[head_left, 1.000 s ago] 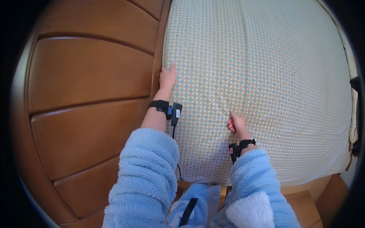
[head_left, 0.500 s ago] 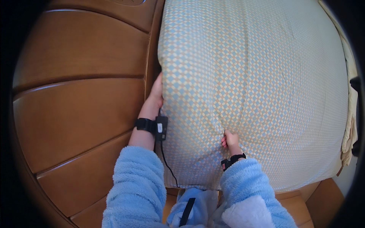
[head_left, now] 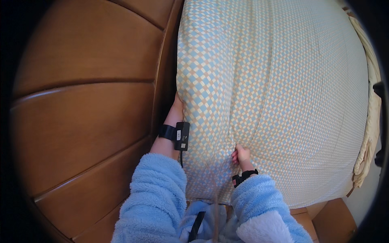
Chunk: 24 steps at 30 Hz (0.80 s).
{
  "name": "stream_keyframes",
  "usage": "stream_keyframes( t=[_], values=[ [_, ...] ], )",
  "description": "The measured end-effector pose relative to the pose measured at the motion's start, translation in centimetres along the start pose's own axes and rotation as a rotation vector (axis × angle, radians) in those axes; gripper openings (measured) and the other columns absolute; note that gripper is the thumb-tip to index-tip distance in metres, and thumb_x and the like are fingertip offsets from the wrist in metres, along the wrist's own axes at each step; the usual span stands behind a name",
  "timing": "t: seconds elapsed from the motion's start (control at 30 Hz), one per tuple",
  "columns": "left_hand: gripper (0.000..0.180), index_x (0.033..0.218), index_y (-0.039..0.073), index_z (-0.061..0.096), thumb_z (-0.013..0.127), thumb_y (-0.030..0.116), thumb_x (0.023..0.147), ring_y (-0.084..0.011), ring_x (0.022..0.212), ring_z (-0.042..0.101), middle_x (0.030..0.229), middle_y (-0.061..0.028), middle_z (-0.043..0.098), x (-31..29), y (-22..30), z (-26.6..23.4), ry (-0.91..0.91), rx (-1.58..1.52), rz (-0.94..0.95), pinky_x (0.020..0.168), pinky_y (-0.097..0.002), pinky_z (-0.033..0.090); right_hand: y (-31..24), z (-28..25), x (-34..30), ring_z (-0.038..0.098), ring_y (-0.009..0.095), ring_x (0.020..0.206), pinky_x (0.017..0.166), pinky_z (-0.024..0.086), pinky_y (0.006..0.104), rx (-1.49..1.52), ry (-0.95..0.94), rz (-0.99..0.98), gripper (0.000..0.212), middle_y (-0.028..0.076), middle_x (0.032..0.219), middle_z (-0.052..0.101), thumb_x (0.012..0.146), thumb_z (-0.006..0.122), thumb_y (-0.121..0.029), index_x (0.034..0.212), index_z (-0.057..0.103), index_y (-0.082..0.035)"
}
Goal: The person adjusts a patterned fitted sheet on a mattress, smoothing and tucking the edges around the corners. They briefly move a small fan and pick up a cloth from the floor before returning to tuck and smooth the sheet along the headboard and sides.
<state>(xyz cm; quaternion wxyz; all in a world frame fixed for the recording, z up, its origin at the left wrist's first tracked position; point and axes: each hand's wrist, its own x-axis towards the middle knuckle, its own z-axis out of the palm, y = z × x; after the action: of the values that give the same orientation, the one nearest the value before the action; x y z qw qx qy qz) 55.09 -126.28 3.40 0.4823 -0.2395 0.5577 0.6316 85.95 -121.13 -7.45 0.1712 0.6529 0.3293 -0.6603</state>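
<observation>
A bed sheet [head_left: 300,101] with a small blue, cream and orange check covers the mattress. My left hand [head_left: 177,108] reaches down into the gap at the mattress's left edge, against the sheeted side. Its fingers are hidden there. Further right and nearer to me, my right hand [head_left: 241,154] is closed on a pinch of the sheet's top, and creases run out from the fingers. Fluffy light blue sleeves cover both forearms.
A brown wooden headboard [head_left: 93,117] with curved panels stands along the left, a dark gap between it and the mattress. My left wrist carries a black strapped box [head_left: 182,136] with a cable. Bunched cream cloth [head_left: 366,137] lies along the far right edge.
The mattress's left edge sits further from the headboard, and the dark gap looks wider. My left hand has shifted right and toward me; my right hand has moved slightly toward me, still gripping the sheet.
</observation>
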Motion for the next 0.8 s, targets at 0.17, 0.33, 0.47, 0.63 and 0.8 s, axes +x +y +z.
stream_keyframes(
  t=[0.17,0.33,0.47,0.63,0.8],
  values=[
    [0.050,0.121,0.006,0.051,0.047,0.044,0.089,-0.0241,0.102,0.057,0.116,-0.0108,0.058,0.0,-0.2,-0.4,0.011,0.014,-0.039,0.087,-0.0378,0.047,-0.2,0.0,-0.3,0.047,0.020,0.033,0.034,0.039,0.0317,-0.023,0.013,0.020,0.043,0.012,0.046,0.054,0.076,0.051,-0.034,0.053,0.057,0.001],
    [0.049,0.121,0.006,0.051,0.047,0.043,0.089,-0.0246,0.102,0.057,0.117,-0.0112,0.058,0.0,-0.1,-0.9,0.016,0.041,-0.062,0.087,-0.0384,0.046,-0.2,0.0,-0.4,0.047,0.021,0.031,0.033,0.038,0.0312,-0.030,0.014,-0.014,0.043,0.012,0.044,0.052,0.075,0.049,-0.034,0.052,0.057,0.001],
    [0.049,0.121,0.006,0.051,0.048,0.042,0.089,-0.0250,0.103,0.056,0.117,-0.0115,0.058,0.3,0.2,-1.3,0.020,0.052,-0.084,0.087,-0.0388,0.046,0.0,-0.2,0.0,0.046,0.021,0.032,0.033,0.038,0.0309,-0.030,0.013,-0.012,0.044,0.011,0.044,0.052,0.076,0.049,-0.035,0.052,0.057,0.000],
    [0.048,0.122,0.007,0.051,0.048,0.042,0.089,-0.0255,0.104,0.056,0.118,-0.0118,0.058,1.3,0.6,-1.6,-0.016,0.039,-0.114,0.088,-0.0394,0.046,0.5,-0.3,0.3,0.048,0.019,0.035,0.036,0.039,0.0304,0.010,-0.020,0.048,0.043,0.009,0.046,0.053,0.079,0.049,-0.035,0.053,0.056,-0.002],
    [0.048,0.123,0.008,0.052,0.044,0.042,0.090,-0.0250,0.104,0.057,0.117,-0.0119,0.059,3.1,-0.4,-2.7,-0.010,0.010,-0.157,0.087,-0.0378,0.046,1.0,-0.8,1.0,0.048,0.021,0.033,0.034,0.040,0.0314,-0.043,-0.017,0.037,0.044,0.011,0.044,0.053,0.078,0.049,-0.036,0.055,0.058,0.000]
  ],
)
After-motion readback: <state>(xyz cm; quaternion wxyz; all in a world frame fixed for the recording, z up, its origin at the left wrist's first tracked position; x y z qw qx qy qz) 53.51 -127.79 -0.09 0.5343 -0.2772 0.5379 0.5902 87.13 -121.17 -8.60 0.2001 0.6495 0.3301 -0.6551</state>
